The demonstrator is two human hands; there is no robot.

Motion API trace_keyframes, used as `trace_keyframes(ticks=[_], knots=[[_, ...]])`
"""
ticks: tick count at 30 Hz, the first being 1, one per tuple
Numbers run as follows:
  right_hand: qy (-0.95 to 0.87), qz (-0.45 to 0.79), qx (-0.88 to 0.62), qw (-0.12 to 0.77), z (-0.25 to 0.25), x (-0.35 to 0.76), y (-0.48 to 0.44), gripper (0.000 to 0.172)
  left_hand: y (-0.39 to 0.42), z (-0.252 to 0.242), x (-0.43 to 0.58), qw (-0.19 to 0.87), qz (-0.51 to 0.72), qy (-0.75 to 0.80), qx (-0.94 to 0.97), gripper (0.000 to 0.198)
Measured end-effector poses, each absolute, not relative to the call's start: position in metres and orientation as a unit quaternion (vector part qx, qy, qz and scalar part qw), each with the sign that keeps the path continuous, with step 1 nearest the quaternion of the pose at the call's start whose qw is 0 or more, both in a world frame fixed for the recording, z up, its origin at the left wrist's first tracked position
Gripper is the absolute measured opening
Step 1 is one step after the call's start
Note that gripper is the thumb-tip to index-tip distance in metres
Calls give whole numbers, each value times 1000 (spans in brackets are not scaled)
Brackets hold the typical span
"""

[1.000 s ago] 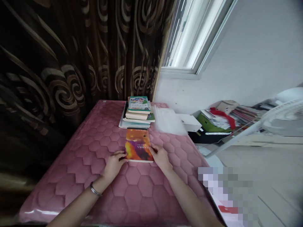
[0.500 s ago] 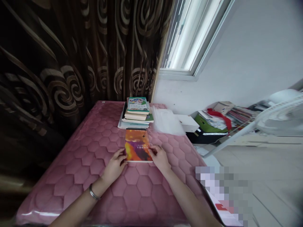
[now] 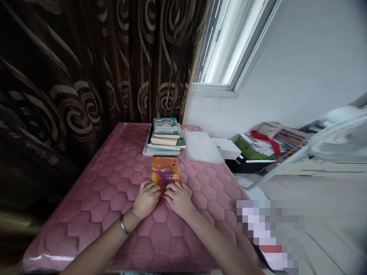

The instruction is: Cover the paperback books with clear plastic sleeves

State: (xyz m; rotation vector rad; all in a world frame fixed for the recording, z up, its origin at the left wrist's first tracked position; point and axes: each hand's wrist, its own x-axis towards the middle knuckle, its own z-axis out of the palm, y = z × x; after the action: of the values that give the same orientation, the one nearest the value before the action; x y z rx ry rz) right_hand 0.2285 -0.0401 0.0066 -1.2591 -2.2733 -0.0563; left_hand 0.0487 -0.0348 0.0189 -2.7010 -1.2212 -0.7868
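Observation:
An orange, yellow and purple book [image 3: 166, 167] lies flat on the pink quilted mattress [image 3: 109, 202], its title upside down from where I look. My left hand [image 3: 147, 198], with a silver bangle on the wrist, has its fingers curled over the near edge of the cover. Right beside it, my right hand [image 3: 178, 198] grips the same edge, fingertips on the cover. The hands nearly touch and hide the book's near edge. Just beyond the book stands a stack of books [image 3: 166, 138], topped by a green-bordered one.
A clear plastic sheet [image 3: 202, 147] lies right of the stack, by a white box [image 3: 228, 148]. A green-and-black bin [image 3: 254, 152] of papers is on the right, near a white fan [image 3: 338, 137]. A dark patterned curtain [image 3: 129, 68] hangs behind, beside a window [image 3: 226, 46].
Both hands have moved inward from the book's left and right sides to the middle of its near edge. The book has stayed in about the same place.

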Motion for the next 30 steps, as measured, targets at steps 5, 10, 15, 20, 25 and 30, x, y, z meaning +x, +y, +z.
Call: trace_keyframes(ticks=[5,10,15,20,25,30], knots=[[-842,-53,-464,270,7,240,-40,8,-32,21,40,77,-240,-359,-899,15],[-818,-46,-483,309,3,275,-44,14,-31,19,16,92,-266,-356,-891,20],[-799,-35,-496,337,-1,300,-48,16,-27,16,-9,56,-259,-382,-885,23],[-798,-25,-508,323,-1,300,-49,12,-29,19,-16,57,-255,-436,-861,19],[-799,-7,-510,320,1,298,-49,10,-44,24,4,42,-278,-428,-859,17],[-806,11,-509,302,10,277,-51,6,-47,23,38,31,-257,-382,-887,19]])
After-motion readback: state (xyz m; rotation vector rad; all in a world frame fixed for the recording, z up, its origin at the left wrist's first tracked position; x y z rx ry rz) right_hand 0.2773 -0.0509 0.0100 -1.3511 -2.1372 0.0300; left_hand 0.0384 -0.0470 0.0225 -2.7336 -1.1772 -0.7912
